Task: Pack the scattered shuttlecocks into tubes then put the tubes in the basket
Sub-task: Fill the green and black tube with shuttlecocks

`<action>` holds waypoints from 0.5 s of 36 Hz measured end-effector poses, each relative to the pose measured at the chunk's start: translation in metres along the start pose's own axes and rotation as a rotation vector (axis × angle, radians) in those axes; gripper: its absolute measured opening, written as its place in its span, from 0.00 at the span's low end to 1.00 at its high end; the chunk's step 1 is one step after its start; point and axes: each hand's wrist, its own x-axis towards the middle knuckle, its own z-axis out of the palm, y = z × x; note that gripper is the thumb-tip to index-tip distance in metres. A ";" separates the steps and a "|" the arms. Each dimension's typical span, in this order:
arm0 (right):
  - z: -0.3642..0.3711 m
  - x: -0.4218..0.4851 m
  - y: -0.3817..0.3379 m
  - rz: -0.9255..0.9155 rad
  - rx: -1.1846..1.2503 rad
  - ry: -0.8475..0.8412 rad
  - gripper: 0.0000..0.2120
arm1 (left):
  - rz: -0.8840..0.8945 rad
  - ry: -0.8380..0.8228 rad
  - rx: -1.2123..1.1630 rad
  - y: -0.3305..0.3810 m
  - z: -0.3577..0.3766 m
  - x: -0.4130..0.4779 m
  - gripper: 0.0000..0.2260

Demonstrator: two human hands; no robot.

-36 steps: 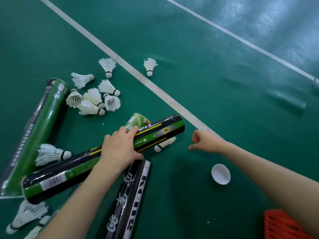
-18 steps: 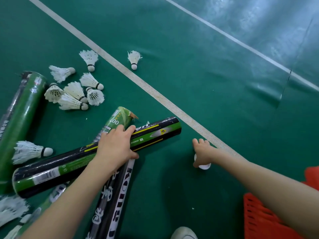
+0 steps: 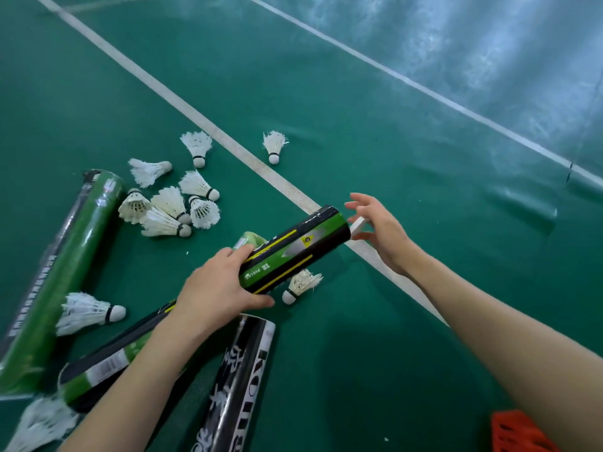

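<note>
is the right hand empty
No, the right hand pinches a white cap at the end of the black-and-green tube.

I read light as bright, even, soft, from overhead. Pale glare washes court floor (image 3: 489, 60) far beyond fingers (image 3: 362, 200) of right hand (image 3: 383, 233). Soft shadow pools on floor just nearer me than left hand (image 3: 215, 291). Court line (image 3: 163, 93) bows slightly: wide-angle distortion. Shuttlecock (image 3: 39, 425) far behind left fingers smeared; basket (image 3: 518, 432) corner soft.
</note>
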 end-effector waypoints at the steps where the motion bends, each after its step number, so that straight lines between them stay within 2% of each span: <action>1: 0.003 0.002 -0.005 -0.020 0.009 -0.005 0.16 | 0.011 0.004 -0.012 -0.001 -0.002 0.000 0.42; 9: 0.033 -0.001 -0.037 -0.150 0.011 -0.109 0.15 | 0.084 0.033 -0.109 -0.002 -0.009 0.000 0.40; 18: 0.034 0.007 -0.050 -0.125 0.135 -0.244 0.19 | 0.076 0.108 -0.131 -0.009 -0.019 0.001 0.36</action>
